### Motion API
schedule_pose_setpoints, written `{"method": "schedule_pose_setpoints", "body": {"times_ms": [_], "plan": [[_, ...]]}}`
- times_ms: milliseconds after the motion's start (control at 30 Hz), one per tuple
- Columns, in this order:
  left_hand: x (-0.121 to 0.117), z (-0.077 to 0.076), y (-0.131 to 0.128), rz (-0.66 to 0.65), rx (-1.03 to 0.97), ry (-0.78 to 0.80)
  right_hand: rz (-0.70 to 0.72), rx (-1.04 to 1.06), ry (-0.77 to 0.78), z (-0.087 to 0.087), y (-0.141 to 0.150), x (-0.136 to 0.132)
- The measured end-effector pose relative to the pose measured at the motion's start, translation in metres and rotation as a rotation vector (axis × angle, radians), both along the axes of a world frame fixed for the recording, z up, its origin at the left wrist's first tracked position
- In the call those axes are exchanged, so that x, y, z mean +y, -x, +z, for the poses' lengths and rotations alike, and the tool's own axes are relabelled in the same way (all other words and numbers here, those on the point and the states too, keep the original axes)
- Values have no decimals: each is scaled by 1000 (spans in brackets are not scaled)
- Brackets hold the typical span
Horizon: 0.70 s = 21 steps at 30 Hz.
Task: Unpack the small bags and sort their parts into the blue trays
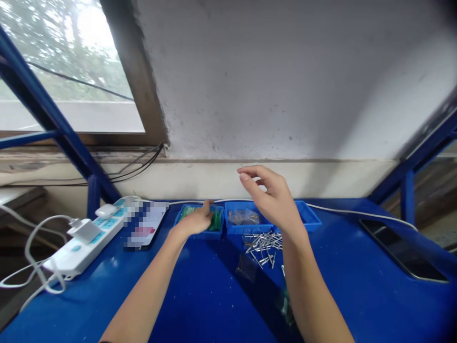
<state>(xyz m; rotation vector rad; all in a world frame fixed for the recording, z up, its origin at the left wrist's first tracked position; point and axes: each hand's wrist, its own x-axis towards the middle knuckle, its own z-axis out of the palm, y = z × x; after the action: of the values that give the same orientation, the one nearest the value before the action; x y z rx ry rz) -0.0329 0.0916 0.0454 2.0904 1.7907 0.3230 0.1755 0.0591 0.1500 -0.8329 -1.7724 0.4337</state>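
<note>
The left hand rests in the small blue plastic tray of green plastic pieces at the far edge of the blue table, fingers curled into the pieces; whether it pinches one cannot be told. The right hand hangs raised and empty, fingers loosely spread, above the neighbouring blue tray holding clear plastic bags. A loose heap of silver metal screws lies just in front of that tray, nearer the right hand. No writing is readable anywhere.

A white power strip (charger plugged in) lies left, a dark phone far right.
</note>
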Motion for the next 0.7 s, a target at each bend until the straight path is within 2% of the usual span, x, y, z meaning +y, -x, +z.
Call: {"method": "schedule_pose_setpoints", "body": {"times_ms": [100, 233, 300, 333, 400, 433, 467, 533, 600, 633, 700], "plan": [[-2, 3, -7, 26, 19, -5, 24, 34, -10, 9, -6, -6], [-10, 5, -26, 118, 86, -126, -41, 100, -22, 22, -17, -18], [-22, 9, -36, 177, 119, -206, -77, 65, -20, 17, -27, -27], [-31, 11, -41, 199, 129, -265, -85, 25, -2, 10, -33, -33], [-52, 11, -51, 185, 130, -434, -96, -87, 61, -17, -49, -47], [-64, 9, -55, 135, 117, -518, -103, -174, 104, -37, -57, -56], [-75, 4, -58, 32, 95, -547, -126, -239, 145, -58, -66, -66], [-94, -12, -62, -164, 66, -477, -174, -321, 269, -102, -80, -87], [-104, -30, -63, -333, 44, -360, -250, -317, 369, -138, -89, -106], [-105, -38, -63, -398, 15, -328, -264, -301, 386, -150, -91, -113], [-104, -48, -62, -432, -63, -336, -254, -323, 375, -165, -89, -120]]}}
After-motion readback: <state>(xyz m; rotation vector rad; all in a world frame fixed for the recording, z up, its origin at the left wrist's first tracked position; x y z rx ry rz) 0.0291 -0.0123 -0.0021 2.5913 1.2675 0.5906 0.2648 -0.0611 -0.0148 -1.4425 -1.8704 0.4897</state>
